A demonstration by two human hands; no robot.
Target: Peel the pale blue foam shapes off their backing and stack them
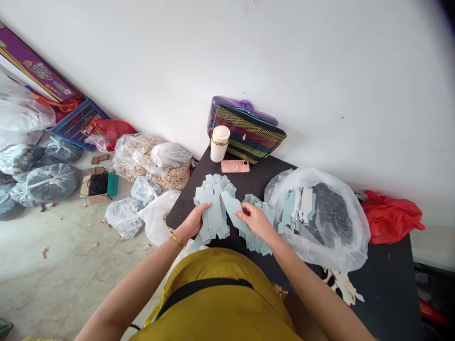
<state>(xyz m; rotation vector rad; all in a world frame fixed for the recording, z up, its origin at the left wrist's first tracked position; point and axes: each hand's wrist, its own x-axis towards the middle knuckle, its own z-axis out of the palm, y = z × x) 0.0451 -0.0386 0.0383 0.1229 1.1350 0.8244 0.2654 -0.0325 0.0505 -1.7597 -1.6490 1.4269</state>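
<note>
My left hand [196, 219] is closed at the edge of a pale blue cut-out piece [211, 215], its fingertips resting on it over the left pile [220, 182]. Between thumb and fingers, my right hand [255, 219] pinches another pale blue cut-out piece [232, 207], which slants up toward the left pile. Under and beside my right hand lies a second pile of similar pieces [261, 244], spread in an overlapping row. An opened clear plastic bag [341, 208] on the right holds more pale blue and whitish pieces [302, 203]. What material the pieces are is unclear.
On the black table [387, 279] stand a white lidded cup [219, 144] and a pink phone [235, 166], before a striped mesh bag [249, 132] against the wall. A red plastic bag [391, 218] lies right; beige scraps [344, 286] sit nearer. Filled bags [53, 182] cover the floor left.
</note>
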